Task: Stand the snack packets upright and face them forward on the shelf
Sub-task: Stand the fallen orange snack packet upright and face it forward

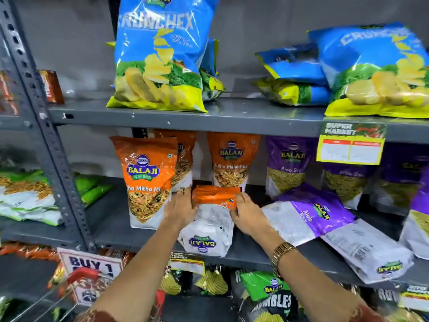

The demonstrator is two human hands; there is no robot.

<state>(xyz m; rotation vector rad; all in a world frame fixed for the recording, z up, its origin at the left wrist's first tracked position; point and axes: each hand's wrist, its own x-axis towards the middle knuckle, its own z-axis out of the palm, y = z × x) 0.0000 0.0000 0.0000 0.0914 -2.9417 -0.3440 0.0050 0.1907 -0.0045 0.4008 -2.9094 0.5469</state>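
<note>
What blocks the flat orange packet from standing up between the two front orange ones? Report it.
Nothing visible does. Both hands, left hand and right hand, grip the lying orange packet. The shelf gap between the upright Tikha Mitha Mix packet and the rear orange packet looks open.

We stand in a shop aisle: grey metal shelving [209, 117] stocked with branded snack packets [148, 180], a "Super Market" price tag [351, 142] on the shelf edge, a "Buy 1" offer sign [90, 270] below.
</note>
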